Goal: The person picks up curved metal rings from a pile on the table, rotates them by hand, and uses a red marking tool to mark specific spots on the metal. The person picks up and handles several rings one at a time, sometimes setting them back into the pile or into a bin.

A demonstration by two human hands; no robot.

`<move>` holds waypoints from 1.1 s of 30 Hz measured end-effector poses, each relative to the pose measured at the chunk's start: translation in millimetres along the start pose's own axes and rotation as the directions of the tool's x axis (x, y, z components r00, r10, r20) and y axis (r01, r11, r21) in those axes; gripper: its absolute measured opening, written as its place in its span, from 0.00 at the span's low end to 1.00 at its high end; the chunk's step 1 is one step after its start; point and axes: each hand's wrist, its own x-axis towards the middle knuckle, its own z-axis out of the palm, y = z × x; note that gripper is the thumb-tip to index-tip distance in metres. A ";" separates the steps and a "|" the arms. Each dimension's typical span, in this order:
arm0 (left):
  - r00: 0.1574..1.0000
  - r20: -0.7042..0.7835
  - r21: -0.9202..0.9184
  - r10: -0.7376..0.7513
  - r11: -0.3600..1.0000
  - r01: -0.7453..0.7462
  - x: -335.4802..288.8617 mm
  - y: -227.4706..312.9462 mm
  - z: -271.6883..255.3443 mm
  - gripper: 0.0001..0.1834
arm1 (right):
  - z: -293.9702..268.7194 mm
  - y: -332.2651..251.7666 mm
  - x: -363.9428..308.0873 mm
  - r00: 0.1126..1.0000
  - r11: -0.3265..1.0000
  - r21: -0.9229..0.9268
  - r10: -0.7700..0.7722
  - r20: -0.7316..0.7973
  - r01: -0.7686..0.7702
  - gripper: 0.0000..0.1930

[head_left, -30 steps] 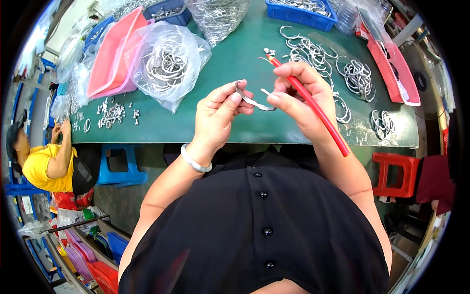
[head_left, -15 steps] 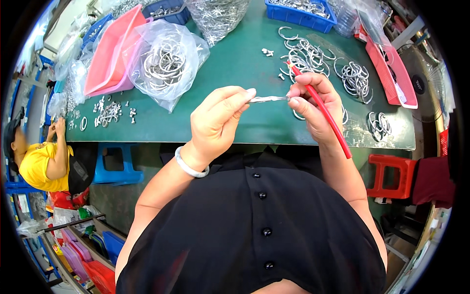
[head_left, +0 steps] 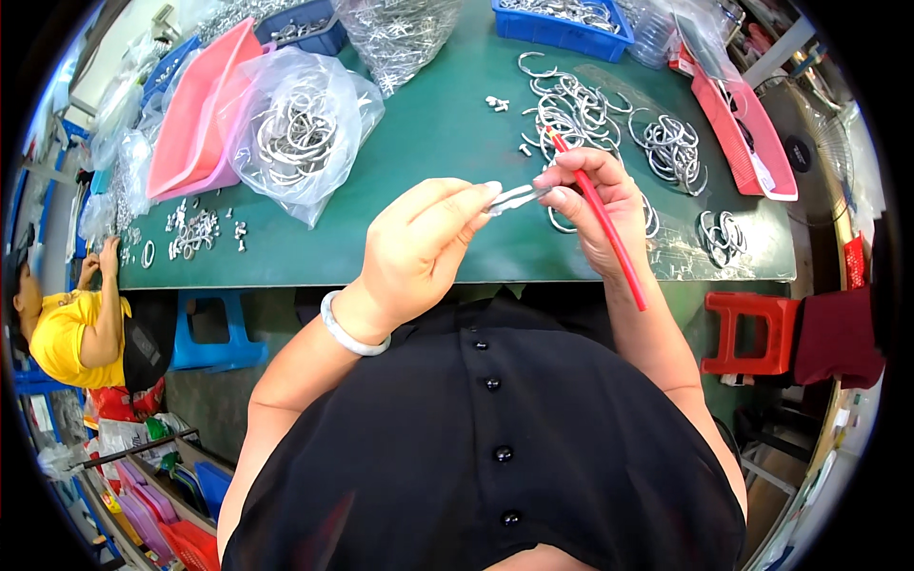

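Between my hands, just above the table's near edge, is a thin silver open bangle (head_left: 517, 198), seen nearly edge-on. My left hand (head_left: 416, 236) pinches one end of it between thumb and fingers. The other end is pinched in the fingertips of my right hand (head_left: 602, 211). A long red pencil-like stick (head_left: 612, 242) with a yellowish tip also lies in my right hand, its tip pointing away from me. Beyond that hand is a tangled heap of silver open bangles (head_left: 578, 107), with a second bangle pile (head_left: 669, 150) to its right.
A small bangle group (head_left: 724, 238) lies near the right edge of the green table (head_left: 433, 124). A clear bag of rings (head_left: 305, 133), pink trays (head_left: 195, 124) and small metal parts (head_left: 197, 231) occupy the left. A blue bin (head_left: 566, 27) stands far back. A person in yellow (head_left: 81, 328) works at left.
The bangle has tilted, its right end now higher, and more of its curve shows. My hands have come slightly closer together, both still gripping it. The whole view has shifted a little.
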 end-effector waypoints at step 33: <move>0.666 0.356 -0.264 -0.656 0.613 0.745 -54.7 -30.0 22.9 0.12 | -166.5 -55.2 56.0 0.854 0.201 -0.968 -0.467 -0.228 -0.148 0.18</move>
